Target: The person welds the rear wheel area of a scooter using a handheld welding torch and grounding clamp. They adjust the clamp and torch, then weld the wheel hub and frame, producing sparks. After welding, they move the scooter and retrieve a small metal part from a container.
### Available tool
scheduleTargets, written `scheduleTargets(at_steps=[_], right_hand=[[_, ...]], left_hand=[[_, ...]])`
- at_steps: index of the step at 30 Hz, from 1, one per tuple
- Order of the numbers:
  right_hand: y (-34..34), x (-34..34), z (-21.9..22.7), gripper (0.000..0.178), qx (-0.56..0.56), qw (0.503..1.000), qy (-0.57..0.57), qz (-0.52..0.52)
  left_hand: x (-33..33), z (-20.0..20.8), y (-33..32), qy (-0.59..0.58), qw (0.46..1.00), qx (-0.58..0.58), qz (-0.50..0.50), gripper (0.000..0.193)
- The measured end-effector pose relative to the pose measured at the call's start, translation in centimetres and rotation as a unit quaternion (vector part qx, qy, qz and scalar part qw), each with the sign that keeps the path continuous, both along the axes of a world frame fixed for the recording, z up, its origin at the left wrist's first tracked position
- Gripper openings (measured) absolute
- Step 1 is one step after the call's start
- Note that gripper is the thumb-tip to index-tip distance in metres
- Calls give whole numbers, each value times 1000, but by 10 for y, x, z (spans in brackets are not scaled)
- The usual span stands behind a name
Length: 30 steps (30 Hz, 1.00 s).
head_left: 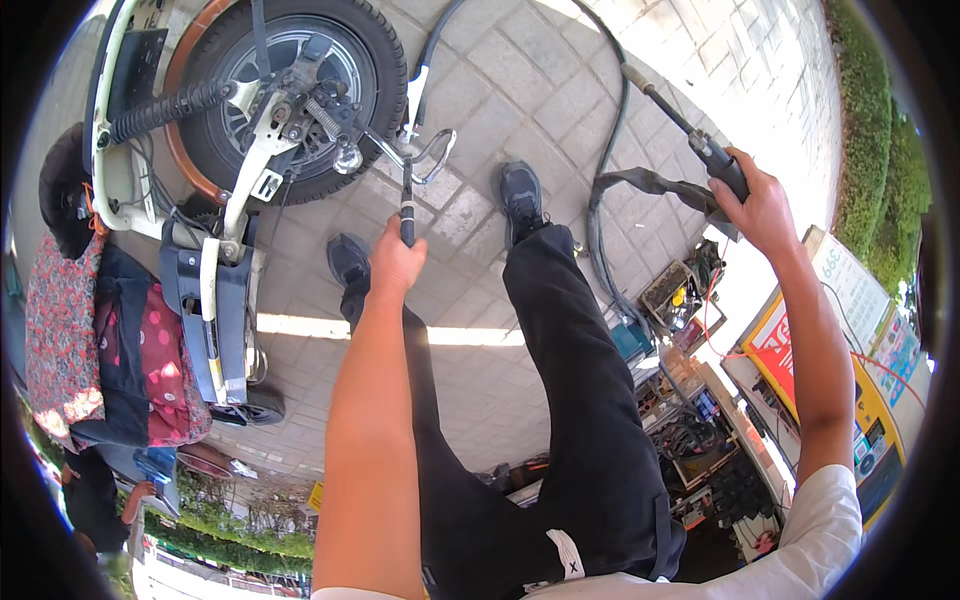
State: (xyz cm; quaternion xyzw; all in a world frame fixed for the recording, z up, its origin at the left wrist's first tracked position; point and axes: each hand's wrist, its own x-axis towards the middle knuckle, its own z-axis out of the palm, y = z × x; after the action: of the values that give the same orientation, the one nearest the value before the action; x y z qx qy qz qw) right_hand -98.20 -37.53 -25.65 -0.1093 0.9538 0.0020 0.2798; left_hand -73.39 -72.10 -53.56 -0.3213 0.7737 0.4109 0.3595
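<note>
- From where I stand, the person's two hands are wide apart, one near the middle of the frame, one at the upper right.
- The left hand [397,262] is closed around a slim black-gripped handle [407,190], whose far end points up the frame, away from the wrist.
- At that end sits a curved metal loop [436,158], just beside the wheel [290,90]; I can't tell whether handle and loop are joined.
- The wheel, with its coil spring [165,112] and pale frame [100,120], fills the upper left, above and left of the left hand.
- The right hand [765,212] is wrapped around a black tool [716,160]; its thin front reaches toward the upper left, to a thick dark cable [597,225].
- That cable runs down between the hands, nearer the right one, over the grey paving [470,260].
- Crates of clutter [690,440] stand lower right, below the right hand.
</note>
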Motion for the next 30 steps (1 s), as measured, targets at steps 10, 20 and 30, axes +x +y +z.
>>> scheduleTargets(at_steps=[10,20,30], right_hand=[[-5,22,-4,45,-9,999,-21,-38],[10,54,-38,48,-35,999,12,-25],[-17,40,-66,42,-58,998,-27,3]], left_hand=[[1,17,2,-19,1000,-10,18,47],[8,10,2,10,999,-3,38,47],[7,16,5,6,998,-6,60,47]])
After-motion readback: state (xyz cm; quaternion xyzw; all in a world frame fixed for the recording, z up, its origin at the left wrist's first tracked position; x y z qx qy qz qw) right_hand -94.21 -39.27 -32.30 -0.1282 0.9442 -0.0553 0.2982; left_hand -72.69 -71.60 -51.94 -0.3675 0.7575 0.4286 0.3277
